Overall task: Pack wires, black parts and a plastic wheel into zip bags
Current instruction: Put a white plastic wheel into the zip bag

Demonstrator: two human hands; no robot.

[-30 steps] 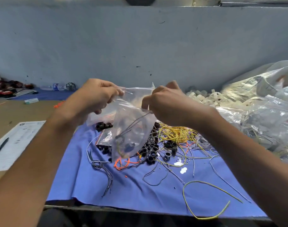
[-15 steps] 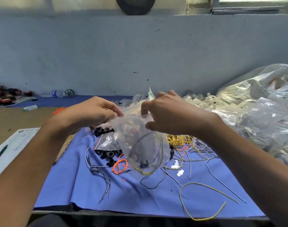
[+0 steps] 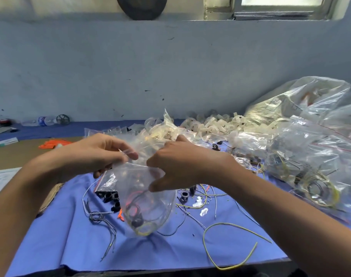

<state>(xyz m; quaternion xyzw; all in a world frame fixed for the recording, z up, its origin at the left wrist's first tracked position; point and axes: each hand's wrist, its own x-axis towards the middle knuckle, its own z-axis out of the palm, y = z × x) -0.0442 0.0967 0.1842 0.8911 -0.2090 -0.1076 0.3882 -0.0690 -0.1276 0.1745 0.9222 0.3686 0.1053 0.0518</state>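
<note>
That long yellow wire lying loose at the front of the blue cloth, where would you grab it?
Pinch the yellow wire at the rounded bend of its open loop, coming straight down from above. It lies flat on the blue cloth, and that bend has bare cloth either side.

Left hand [image 3: 94,154] and right hand [image 3: 182,164] pinch the zip bag's [image 3: 144,202] top; wires coil inside, above the blue cloth [image 3: 56,236].

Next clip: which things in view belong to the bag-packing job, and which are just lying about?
Job: small clear zip bag with wires and a black part inside, held by left hand and right hand; loose black ring-shaped parts; long yellow-green wire on the blue cloth.
Lying about: clear plastic water bottle; printed white paper sheet; orange bundle.
</note>
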